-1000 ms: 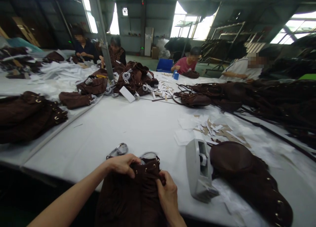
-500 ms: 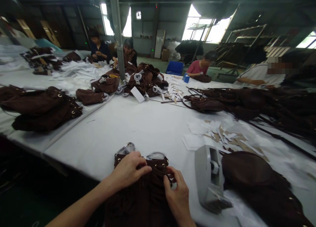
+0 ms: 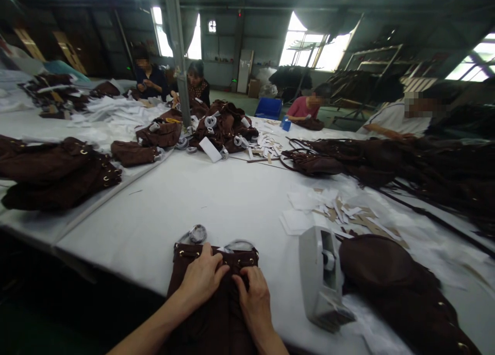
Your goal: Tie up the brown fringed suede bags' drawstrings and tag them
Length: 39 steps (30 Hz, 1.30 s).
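A dark brown drawstring bag (image 3: 211,319) lies on the table right in front of me, its rim studded with gold eyelets. Wrapped ring-shaped handle parts (image 3: 198,233) stick out past its far edge. My left hand (image 3: 204,273) grips the fabric just below the rim, fingers bent and thumb pointing right. To its right, my right hand (image 3: 254,293) has curled fingers on the eyelet band, thumb toward the bag's middle. What lies under the fingertips is hidden.
A grey tape dispenser (image 3: 315,277) stands right of the bag, beside another brown bag (image 3: 386,277). Paper scraps (image 3: 348,216) lie behind it. More brown bags (image 3: 58,174) are piled left, centre and right around a metal post (image 3: 178,56). Several people sit across the white table (image 3: 162,205).
My right hand has moved left and inward along the rim, closer to my left hand. The bag's right edge is more exposed. The whole view has shifted slightly.
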Tool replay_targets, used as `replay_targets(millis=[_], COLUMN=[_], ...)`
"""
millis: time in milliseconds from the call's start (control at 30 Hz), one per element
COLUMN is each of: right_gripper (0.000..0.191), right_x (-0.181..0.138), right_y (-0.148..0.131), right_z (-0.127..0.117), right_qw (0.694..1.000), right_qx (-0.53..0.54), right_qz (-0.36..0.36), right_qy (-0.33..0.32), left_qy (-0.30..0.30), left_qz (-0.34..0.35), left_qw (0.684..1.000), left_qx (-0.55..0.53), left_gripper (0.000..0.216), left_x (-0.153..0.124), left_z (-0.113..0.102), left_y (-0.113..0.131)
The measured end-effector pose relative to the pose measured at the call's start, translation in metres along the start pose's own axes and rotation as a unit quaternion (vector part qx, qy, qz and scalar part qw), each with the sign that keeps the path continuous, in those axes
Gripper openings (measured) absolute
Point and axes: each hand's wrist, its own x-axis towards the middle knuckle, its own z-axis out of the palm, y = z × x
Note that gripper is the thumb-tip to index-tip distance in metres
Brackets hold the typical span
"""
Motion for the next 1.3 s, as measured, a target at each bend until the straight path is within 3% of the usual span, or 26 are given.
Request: replay_targets(millis=[233, 433, 533, 667, 767, 867, 933, 1100, 1300], right_gripper=[0.008, 0.009, 0.008, 0.016, 0.025, 0.033, 0.037, 0.043, 0.042], right_x=[0.002, 0.002, 0.003, 0.022, 0.05, 0.073, 0.077, 0.072, 0.088], right_y=[0.0, -0.001, -0.001, 0.002, 0.002, -0.004, -0.008, 0.003, 0.019], right_z=[0.0, 0.003, -0.005, -0.033, -0.046, -0.037, -0.023, 0.005, 0.016], right_qw=[0.999, 0.999, 0.998, 0.991, 0.997, 0.988, 0.979, 0.978, 0.977], right_qx=[-0.021, -0.014, 0.02, 0.101, 0.075, -0.02, -0.064, -0.094, -0.105], right_qz=[0.014, 0.018, 0.032, 0.059, -0.018, -0.137, -0.172, -0.172, -0.174], right_qy=[-0.027, -0.039, -0.042, -0.065, -0.031, -0.065, -0.088, -0.067, -0.061], left_qy=[-0.11, -0.201, -0.181, -0.063, -0.007, -0.065, -0.097, -0.126, -0.138], left_qz=[0.121, 0.166, 0.159, 0.143, 0.151, 0.179, 0.191, 0.197, 0.198], left_qw=[0.965, 0.927, 0.935, 0.965, 0.975, 0.977, 0.975, 0.967, 0.951], left_qx=[-0.207, -0.271, -0.261, -0.211, -0.165, -0.098, -0.065, -0.096, -0.192], left_gripper=[0.027, 0.029, 0.029, 0.029, 0.031, 0.032, 0.034, 0.026, 0.028], left_x=[0.005, 0.009, 0.009, 0.015, 0.027, 0.04, 0.044, 0.042, 0.035], left_z=[-0.016, -0.017, -0.02, -0.037, -0.048, -0.043, -0.034, -0.017, -0.002], left_y=[-0.024, -0.049, -0.051, -0.04, -0.028, -0.018, -0.015, -0.019, -0.029])
